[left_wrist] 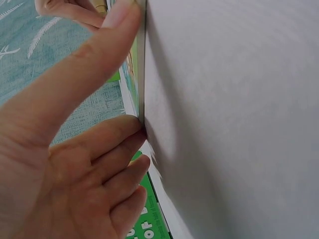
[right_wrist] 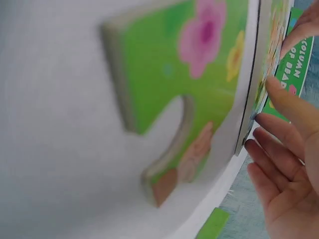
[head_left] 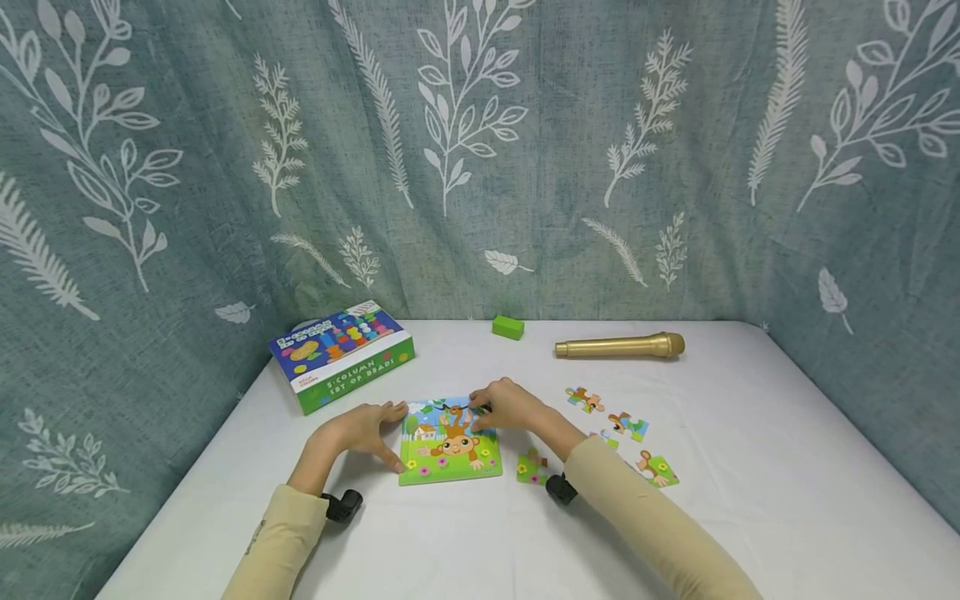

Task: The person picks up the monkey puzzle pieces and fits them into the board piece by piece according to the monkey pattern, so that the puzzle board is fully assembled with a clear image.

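Observation:
A square puzzle board (head_left: 450,464) with a hanging monkey, a house and flowers lies flat on the table. My left hand (head_left: 362,435) spans its left edge, thumb near the lower corner and fingers near the upper one. In the left wrist view, the thumb (left_wrist: 75,74) and index fingertip touch the board's rim. At the upper right corner is my right hand (head_left: 512,407), its thumb (right_wrist: 294,107) on the picture and fingers along the edge. No loose piece shows in either hand. A green puzzle piece (head_left: 529,469) with flowers lies right of the board.
Several more puzzle pieces (head_left: 628,426) lie to the right, one partly hidden by the right forearm. A bead-set box (head_left: 345,354) stands at the back left. A green block (head_left: 508,327) and a gold microphone (head_left: 618,347) lie near the back edge, before a patterned curtain (head_left: 480,167).

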`<state>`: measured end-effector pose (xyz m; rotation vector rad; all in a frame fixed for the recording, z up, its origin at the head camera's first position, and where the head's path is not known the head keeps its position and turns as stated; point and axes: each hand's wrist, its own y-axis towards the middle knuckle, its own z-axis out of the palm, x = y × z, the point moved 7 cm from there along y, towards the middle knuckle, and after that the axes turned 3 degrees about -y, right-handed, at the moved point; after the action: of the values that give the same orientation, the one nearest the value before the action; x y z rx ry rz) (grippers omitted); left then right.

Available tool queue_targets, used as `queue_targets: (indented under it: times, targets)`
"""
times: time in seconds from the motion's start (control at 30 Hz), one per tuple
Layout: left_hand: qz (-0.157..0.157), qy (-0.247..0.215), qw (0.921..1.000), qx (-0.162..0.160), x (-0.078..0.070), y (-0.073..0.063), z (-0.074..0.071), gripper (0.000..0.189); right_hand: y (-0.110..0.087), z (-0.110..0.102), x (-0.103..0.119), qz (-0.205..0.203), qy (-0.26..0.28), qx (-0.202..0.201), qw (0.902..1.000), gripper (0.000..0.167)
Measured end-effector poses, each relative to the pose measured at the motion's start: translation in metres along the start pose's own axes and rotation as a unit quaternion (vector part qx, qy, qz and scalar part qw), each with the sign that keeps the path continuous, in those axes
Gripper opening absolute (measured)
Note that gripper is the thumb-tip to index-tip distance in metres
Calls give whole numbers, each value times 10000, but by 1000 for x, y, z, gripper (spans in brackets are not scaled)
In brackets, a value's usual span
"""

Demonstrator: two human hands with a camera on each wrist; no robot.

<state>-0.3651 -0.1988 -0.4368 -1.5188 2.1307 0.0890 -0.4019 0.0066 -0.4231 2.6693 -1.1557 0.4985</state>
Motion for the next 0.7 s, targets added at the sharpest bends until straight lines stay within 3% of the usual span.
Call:
queue_targets:
  times: [0.27,0.7]
  targets:
    - [-29,-5,10000,43,0,-1,-1,102,-12,-12,-10,-80,434,-241,9987,49]
    - [11,33,10000,49,1,-1,-1,102,-55,-44,-15,-546,231,-447,9972,48]
